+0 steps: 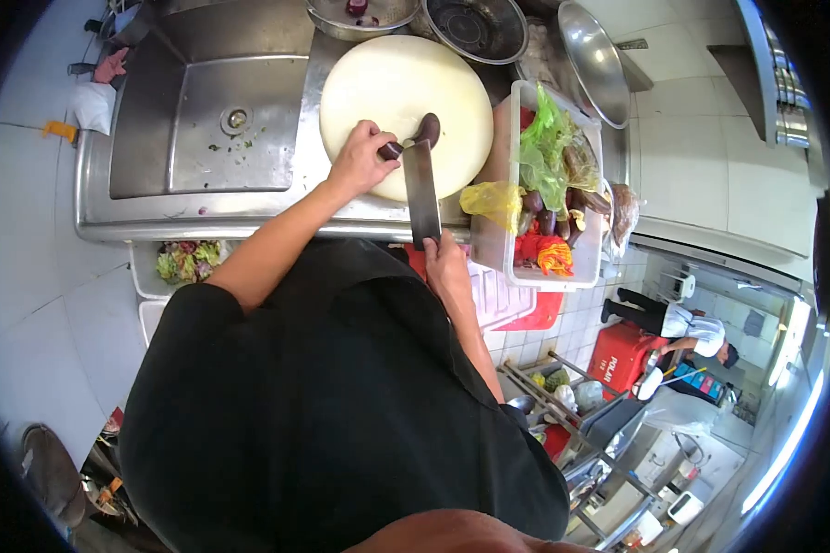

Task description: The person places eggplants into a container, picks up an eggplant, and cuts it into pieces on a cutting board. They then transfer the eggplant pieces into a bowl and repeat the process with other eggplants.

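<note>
On the round pale cutting board [369,83] lies a dark purple eggplant piece [428,129], touching or very near the tip of a cleaver's blade. My left hand [363,158] rests at the board's near left part, its fingers closed round another dark piece [390,150]. The wide cleaver [421,189] points away from me across the board's near edge. Its handle is in my right hand [445,263], whose fingers are wrapped round it.
Left of the board is a steel sink [184,138] with green scraps. A plastic bin [496,241] of eggplants and bags stands right. Metal bowls [475,32] sit behind the board. Another person [682,324] stands far right by a red cooler [618,355].
</note>
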### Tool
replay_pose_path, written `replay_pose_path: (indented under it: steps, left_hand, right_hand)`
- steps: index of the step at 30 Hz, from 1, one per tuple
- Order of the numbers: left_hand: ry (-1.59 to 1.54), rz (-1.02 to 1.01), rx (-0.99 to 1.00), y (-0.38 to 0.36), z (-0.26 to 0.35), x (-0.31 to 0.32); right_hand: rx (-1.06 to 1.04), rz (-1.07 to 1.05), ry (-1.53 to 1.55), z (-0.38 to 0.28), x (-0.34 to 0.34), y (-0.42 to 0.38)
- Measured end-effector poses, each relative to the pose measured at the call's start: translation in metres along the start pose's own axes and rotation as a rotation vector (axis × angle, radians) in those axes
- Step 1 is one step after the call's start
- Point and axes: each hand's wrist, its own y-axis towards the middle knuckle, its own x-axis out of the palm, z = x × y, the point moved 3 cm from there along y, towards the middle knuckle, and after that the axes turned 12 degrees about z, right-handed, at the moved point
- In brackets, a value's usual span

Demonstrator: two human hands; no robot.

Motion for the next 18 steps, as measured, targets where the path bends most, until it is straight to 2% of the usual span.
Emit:
replay_pose_path:
  steps: [2, 3, 6, 9, 13, 16, 18]
  left_hand:
    - [-0.067, -0.082, -0.080, 0.001, -0.001, 0.002]
    - [-0.100, -0.131, -0.004, 0.003, -0.003, -0.001]
    - [0.067, -0.142, 0.289, 0.003, -0.006, -0.018]
    - [-0.140, -0.122, 0.272, 0.002, -0.014, -0.030]
    - [-0.116, -0.177, 0.289, 0.009, -0.018, -0.030]
    - [-0.129, -0.230, 0.194, 0.013, -0.017, -0.029]
    - [-0.142, -0.209, 0.209, 0.015, -0.018, -0.031]
  right_hand:
    - [-0.008, 0.028, -0.003, 0.001, 0.004, 0.000]
    - [-0.043, 0.048, 0.007, 0.001, 0.005, -0.001]
    - [-0.052, 0.050, -0.041, -0.002, 0.008, -0.004]
    - [-0.058, 0.062, -0.063, -0.007, 0.011, -0.007]
    - [0.037, 0.064, 0.020, -0.028, 0.006, -0.009]
    - [0.066, 0.137, 0.027, -0.033, 0.013, -0.012]
    - [0.086, 0.153, 0.047, -0.041, 0.013, -0.014]
